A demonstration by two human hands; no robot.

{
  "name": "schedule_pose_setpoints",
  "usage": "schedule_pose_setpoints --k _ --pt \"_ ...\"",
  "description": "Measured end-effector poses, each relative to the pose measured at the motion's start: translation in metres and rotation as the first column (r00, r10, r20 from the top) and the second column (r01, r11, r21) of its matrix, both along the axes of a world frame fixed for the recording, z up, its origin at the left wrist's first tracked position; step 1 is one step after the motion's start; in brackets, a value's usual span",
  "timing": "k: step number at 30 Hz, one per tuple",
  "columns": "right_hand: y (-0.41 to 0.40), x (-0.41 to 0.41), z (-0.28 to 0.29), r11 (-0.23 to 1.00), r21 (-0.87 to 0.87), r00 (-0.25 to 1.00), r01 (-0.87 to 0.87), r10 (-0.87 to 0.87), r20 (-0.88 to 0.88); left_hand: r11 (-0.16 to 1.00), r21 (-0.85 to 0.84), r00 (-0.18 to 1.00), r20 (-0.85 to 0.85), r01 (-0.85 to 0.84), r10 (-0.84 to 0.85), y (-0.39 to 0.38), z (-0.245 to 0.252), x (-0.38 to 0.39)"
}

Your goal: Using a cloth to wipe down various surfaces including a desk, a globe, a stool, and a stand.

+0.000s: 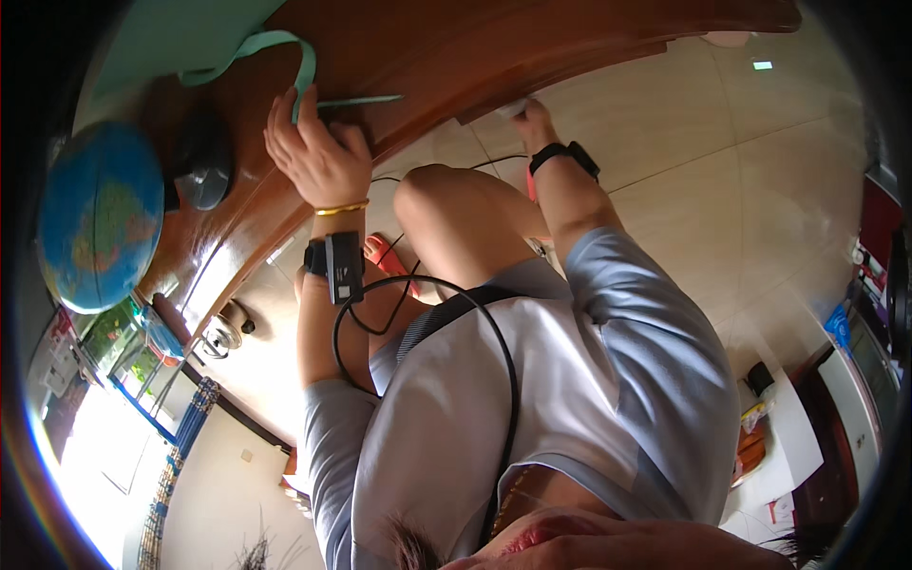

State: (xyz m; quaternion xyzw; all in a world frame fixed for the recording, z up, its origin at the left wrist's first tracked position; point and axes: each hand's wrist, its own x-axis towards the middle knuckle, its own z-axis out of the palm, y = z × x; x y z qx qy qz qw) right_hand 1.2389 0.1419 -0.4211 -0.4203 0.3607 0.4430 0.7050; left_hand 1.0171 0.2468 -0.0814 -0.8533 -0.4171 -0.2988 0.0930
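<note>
My left hand (322, 158) is raised at the edge of the brown wooden table (456, 50), its back towards me. A mint-green strap (308, 63) passes between its fingers. A thin strip of the same colour (363, 100) sticks out to the right, and I cannot see whether the two join behind the hand. Lower and to the right, beside the table edge, my right hand (539, 127) has its fingers closed on a small whitish thing (511, 108), mostly hidden and too blurred to name.
A globe (103, 221) on a dark base (205, 164) stands at the table's left end. A black cable (509, 370) loops over my lap. A metal kettle (219, 336) is on the tiled floor (662, 142) at left. A white cabinet (776, 434) stands at right.
</note>
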Motion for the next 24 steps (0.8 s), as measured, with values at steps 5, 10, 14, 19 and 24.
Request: schedule_pose_setpoints --k 5,10,14,19,24 --pt "-0.021 -0.045 0.044 0.943 0.142 0.951 -0.300 0.308 -0.033 0.997 0.002 0.986 0.152 0.075 -0.075 -0.002 -0.005 -0.016" --pt "-0.036 -0.072 0.124 0.603 -0.387 0.451 -0.698 0.790 0.416 0.994 -0.013 0.969 0.224 0.106 -0.101 -0.046 -0.006 -0.068" --pt "-0.012 -0.106 0.161 0.623 -0.540 -0.277 -0.566 0.473 0.837 0.894 -0.441 0.989 0.148 0.085 -0.021 -0.101 -0.033 -0.132" --pt "0.038 -0.130 0.144 0.714 -0.699 -0.841 0.033 0.398 0.367 0.371 -0.884 0.951 -0.211 -0.284 0.226 -0.149 -0.082 -0.205" --pt "0.048 -0.185 0.156 0.824 -0.543 -0.813 -0.162 0.200 0.546 -0.122 -0.961 0.940 -0.210 -0.250 -0.269 -0.189 -0.145 -0.237"
